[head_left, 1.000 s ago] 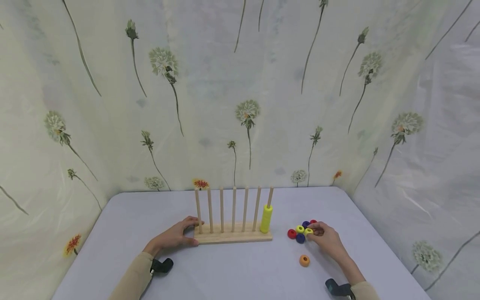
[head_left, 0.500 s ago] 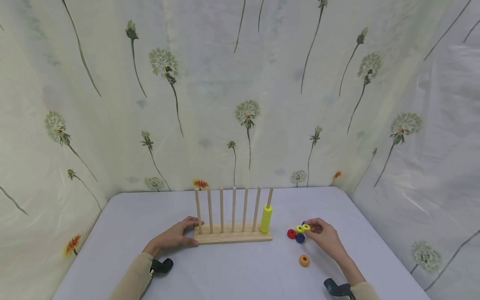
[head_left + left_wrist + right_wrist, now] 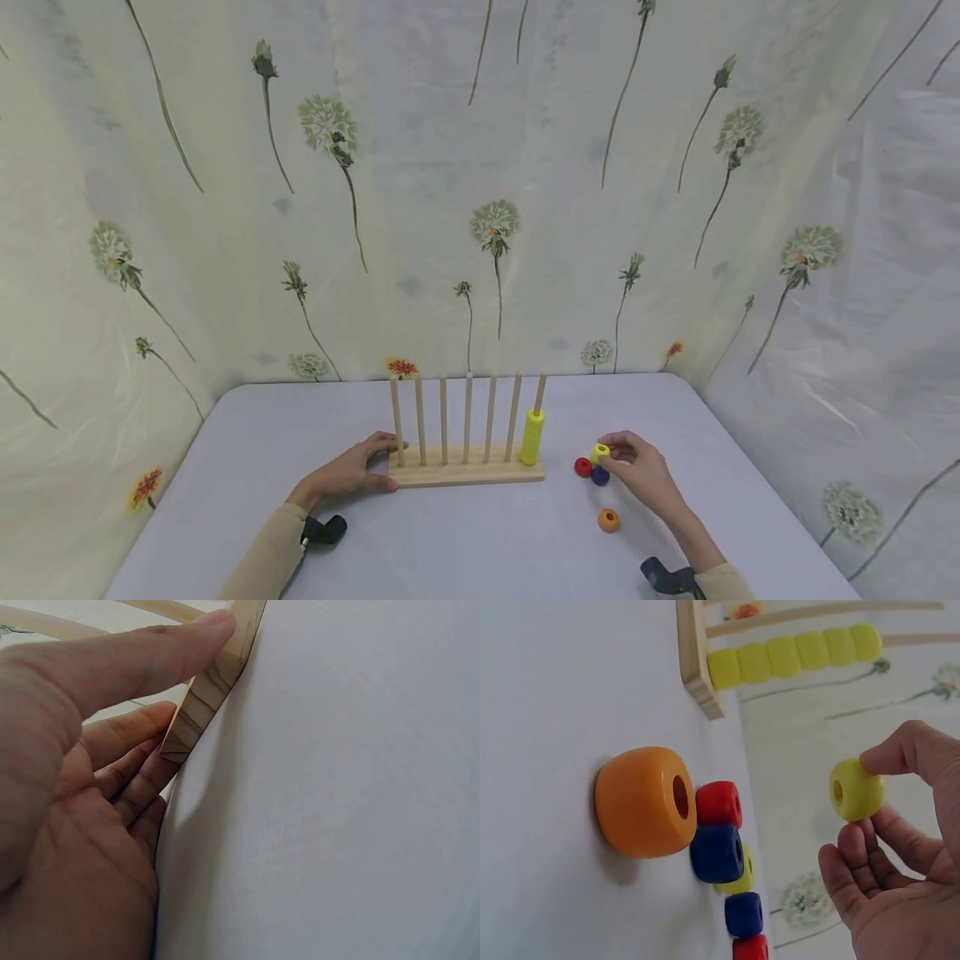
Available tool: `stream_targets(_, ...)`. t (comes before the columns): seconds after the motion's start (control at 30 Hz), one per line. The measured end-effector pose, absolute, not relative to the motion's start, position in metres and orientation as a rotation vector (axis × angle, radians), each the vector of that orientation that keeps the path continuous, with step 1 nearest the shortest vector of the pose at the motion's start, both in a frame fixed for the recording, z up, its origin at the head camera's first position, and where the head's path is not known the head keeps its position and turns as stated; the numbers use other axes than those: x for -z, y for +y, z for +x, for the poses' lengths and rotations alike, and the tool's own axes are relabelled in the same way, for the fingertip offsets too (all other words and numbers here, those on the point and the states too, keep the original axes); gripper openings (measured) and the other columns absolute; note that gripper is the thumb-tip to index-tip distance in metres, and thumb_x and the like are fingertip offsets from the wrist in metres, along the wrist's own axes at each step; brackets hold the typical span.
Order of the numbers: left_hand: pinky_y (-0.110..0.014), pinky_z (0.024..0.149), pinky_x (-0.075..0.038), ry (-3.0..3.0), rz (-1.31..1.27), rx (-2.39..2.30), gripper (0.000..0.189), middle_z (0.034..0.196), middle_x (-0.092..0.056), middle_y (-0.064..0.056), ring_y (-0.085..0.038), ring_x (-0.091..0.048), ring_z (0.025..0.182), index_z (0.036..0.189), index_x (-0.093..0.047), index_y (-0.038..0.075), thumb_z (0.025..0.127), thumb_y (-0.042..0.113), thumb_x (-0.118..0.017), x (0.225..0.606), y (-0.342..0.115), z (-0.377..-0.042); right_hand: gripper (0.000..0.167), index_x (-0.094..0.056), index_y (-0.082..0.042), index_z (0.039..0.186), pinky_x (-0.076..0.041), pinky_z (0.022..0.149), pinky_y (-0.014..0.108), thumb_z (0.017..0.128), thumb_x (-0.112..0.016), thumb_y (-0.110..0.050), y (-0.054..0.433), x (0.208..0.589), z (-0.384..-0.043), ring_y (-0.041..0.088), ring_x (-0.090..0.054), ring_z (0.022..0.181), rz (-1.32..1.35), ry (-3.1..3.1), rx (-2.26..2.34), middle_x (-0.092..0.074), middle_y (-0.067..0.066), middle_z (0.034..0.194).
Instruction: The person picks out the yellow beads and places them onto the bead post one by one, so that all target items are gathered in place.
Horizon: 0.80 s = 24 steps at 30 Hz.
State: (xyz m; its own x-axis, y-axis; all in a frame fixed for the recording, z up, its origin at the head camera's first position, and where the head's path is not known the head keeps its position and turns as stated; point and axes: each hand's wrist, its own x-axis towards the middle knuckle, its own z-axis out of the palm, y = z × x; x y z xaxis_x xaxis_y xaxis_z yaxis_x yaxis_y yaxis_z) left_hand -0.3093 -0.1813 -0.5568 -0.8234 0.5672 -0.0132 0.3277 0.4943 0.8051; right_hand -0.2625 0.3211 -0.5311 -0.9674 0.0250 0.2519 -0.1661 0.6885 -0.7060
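A wooden peg stand has a row of upright pegs, the rightmost carrying a stack of yellow beads. My left hand holds the stand's left end; in the left wrist view the thumb lies along one side of the wooden base and the fingers touch the other. To the right of the stand, my right hand pinches a yellow bead between thumb and fingers, raised off the table. In the head view, this bead and hand hide part of the bead group.
Near the right hand lie an orange bead, a red bead and a blue bead. The right wrist view also shows another yellow bead, a second blue bead and a second red bead. A flowered curtain surrounds the table.
My right hand has lifted the yellow bead and moved it slightly left and up, over the other beads. My left hand and the stand have stayed put.
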Motion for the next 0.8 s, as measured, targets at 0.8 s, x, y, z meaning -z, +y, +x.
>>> stream_targets(0.8,-0.059,0.113,-0.023,2.444,0.768,-1.257,0.069,0.143,-0.042,-0.003,-0.032,-0.032,0.139,0.138,-0.052,0.016,0.078,0.038,-0.079,0.558,-0.182,-0.311,0.031,-0.061,-0.008,0.112,-0.052,0.093,0.037,0.088,-0.071,-0.023,0.268,0.468,-0.254,0.02,-0.057,0.1,0.124,-2.65,-1.259,-0.064,0.008,0.11)
